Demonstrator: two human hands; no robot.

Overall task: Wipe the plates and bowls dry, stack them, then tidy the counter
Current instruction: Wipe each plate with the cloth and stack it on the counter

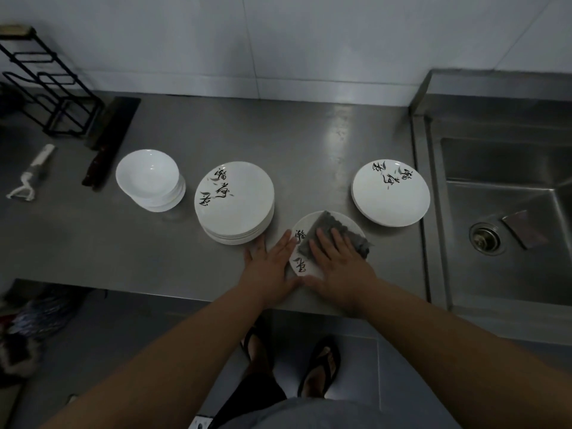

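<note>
Diagonally, cloth (332,232) across plate (301,267).

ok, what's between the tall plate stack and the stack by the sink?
Head view: bare steel counter farther back; nearer, the plate being wiped under the grey cloth.

Bare forearms, dark flip-flops (320,366), dark shorts (257,394), grey shirt hem (325,413).

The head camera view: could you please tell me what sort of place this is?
Probably a kitchen, perhaps a commercial one: a stainless steel counter beside a steel sink, stacked plates, and a cleaver.
</note>
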